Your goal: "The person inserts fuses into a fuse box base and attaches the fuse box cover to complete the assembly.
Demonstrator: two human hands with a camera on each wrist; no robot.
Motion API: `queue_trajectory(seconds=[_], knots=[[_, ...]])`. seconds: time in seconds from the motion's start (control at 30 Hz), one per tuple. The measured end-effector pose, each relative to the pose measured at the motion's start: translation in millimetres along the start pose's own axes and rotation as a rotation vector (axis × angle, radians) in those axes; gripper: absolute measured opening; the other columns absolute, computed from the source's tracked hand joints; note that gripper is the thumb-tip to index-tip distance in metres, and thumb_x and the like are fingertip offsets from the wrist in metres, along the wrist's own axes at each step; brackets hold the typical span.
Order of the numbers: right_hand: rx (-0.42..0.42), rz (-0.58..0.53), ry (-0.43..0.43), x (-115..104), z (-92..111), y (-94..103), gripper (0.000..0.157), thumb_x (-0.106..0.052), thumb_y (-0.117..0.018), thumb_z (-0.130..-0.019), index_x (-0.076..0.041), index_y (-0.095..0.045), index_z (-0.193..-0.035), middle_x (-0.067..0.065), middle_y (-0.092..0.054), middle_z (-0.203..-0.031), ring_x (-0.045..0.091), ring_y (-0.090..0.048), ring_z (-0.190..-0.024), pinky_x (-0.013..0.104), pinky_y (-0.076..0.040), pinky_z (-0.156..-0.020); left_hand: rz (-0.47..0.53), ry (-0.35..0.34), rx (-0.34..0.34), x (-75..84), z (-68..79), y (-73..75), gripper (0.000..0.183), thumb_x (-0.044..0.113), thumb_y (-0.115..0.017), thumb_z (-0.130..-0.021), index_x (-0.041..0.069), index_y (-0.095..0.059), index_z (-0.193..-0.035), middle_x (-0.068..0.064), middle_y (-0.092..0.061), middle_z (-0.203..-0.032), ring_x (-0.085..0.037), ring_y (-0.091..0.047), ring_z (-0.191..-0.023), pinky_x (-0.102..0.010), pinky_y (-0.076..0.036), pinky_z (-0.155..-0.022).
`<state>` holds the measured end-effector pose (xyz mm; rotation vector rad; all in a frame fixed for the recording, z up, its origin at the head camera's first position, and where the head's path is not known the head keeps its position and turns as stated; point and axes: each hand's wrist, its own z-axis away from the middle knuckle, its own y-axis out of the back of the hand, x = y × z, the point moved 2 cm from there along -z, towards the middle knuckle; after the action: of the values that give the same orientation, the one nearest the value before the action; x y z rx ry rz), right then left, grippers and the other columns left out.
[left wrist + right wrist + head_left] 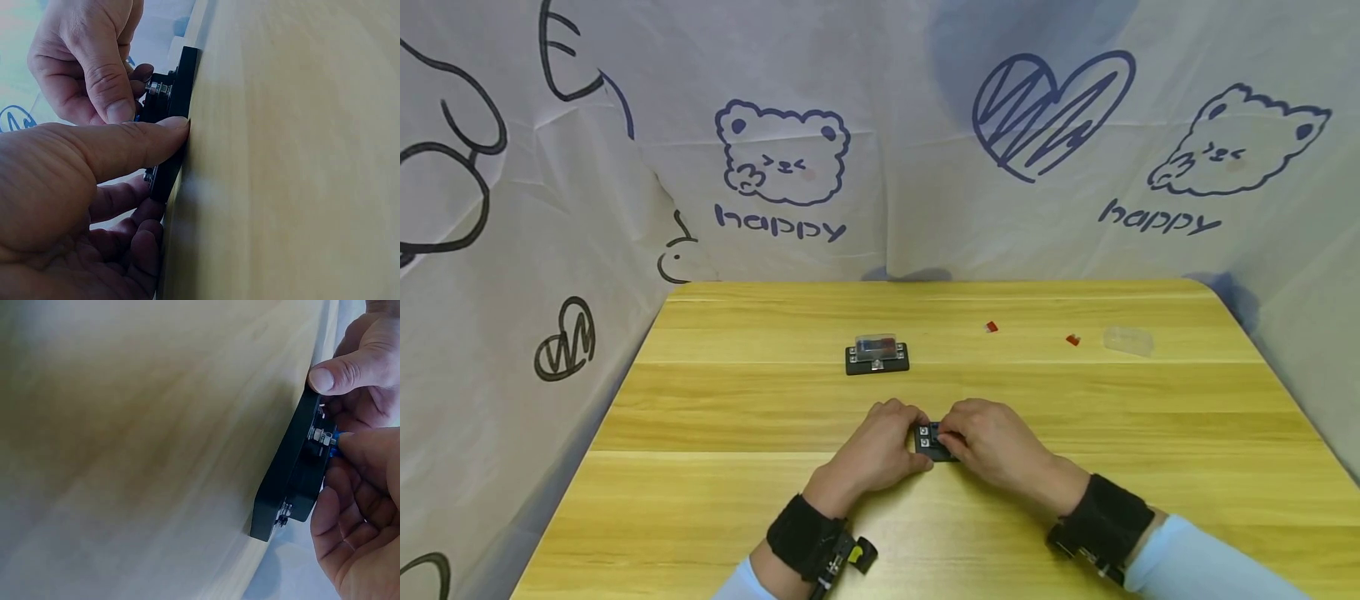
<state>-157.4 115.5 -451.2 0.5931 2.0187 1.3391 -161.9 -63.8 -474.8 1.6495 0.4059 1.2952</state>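
A black fuse block [924,442] with metal screw terminals lies on the table, partly covered by both hands. My left hand [876,450] grips its left end, thumb on the near edge and fingers at the far side. Above the block, my right hand [1000,442] pinches a small blue blade fuse [335,445] between thumb and fingers. Only a bit of blue shows at the block's top in the right wrist view; how deep the fuse sits is hidden.
Farther back stands a second fuse block [891,366] under a clear cover [876,346]. Two red blade fuses, one [991,327] left of the other [1073,340], lie at the back right. Beside them is a loose clear cover [1129,341] on the wooden table [715,492].
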Motion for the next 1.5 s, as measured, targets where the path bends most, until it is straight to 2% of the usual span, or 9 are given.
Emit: queue_trajectory(seconds=[0.6,1.2,1.5], knots=[[-0.002,-0.015,-0.017,1.5,1.9,-2.8,0.007,-0.019,-0.072,-0.086,-0.014,-0.072,-0.091,-0.004,-0.066,-0.085,0.008,-0.057,-0.078,0.034,-0.053,-0.071,0.004,-0.002,-0.004,0.1,-0.1,-0.4,0.046,0.032,-0.081,-0.075,0.013,-0.064,-0.113,-0.001,-0.057,-0.104,-0.018,-0.047,-0.091,-0.030,-0.044,-0.077],[-0.005,-0.028,-0.099,5.2,5.9,0.3,0.006,-0.021,-0.072,-0.085,-0.018,-0.071,-0.090,-0.008,-0.063,-0.085,0.006,-0.054,-0.076,0.031,-0.051,-0.068,0.021,0.017,-0.012,-0.2,-0.4,0.1,0.048,0.032,-0.081,-0.074,0.013,-0.063,-0.115,0.001,-0.056,-0.104,-0.017,-0.047,-0.092,-0.031,-0.044,-0.078],[-0.019,-0.025,-0.160,19.7,12.1,7.3,0.009,-0.026,-0.069,-0.088,-0.018,-0.071,-0.091,-0.009,-0.063,-0.086,0.005,-0.055,-0.076,0.032,-0.051,-0.069,0.018,0.014,-0.008,-0.4,-0.1,0.5,0.050,0.033,-0.081,-0.073,0.014,-0.063,-0.115,0.000,-0.057,-0.104,-0.017,-0.047,-0.092,-0.031,-0.043,-0.080]])
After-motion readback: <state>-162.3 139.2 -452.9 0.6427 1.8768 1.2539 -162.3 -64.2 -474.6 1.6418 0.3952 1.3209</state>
